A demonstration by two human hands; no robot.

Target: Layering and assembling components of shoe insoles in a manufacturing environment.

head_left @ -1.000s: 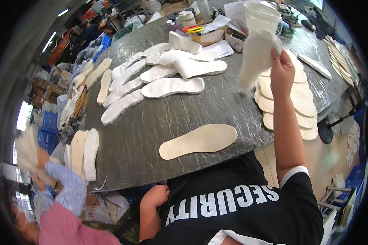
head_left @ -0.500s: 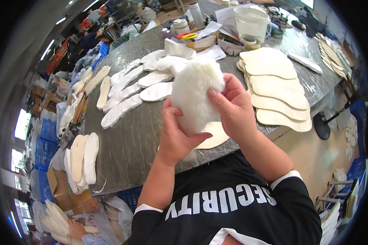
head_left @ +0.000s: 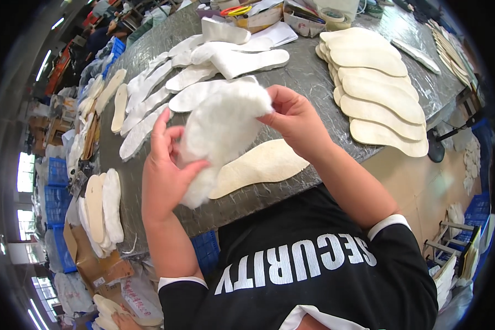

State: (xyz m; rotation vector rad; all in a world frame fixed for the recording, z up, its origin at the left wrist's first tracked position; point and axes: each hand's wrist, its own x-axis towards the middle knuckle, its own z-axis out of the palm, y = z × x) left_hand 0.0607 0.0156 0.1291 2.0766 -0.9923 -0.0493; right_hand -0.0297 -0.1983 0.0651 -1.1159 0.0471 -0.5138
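Half a second ago we saw the fluffy white insole (head_left: 225,124) standing nearly upright between both hands; now it slants from upper right to lower left and sits further left, uncovering more of the flat cream insole (head_left: 269,162) lying on the table (head_left: 303,78); a second ago the right hand alone held it up.

The right hand (head_left: 294,118) pinches its upper right end between thumb and bent fingers, its forearm reaching up from the lower right; the left hand (head_left: 165,170) is half open at the other side, thumb across the fluffy face and fingers loosely curved along the edge; whether it truly grips, we cannot tell.

The fluffy piece hides the cream insole's left end and overlaps our view of the nearest white insoles (head_left: 192,77); its edges are blurred; a co-worker's hand (head_left: 125,322) is cut off at the lower edge.
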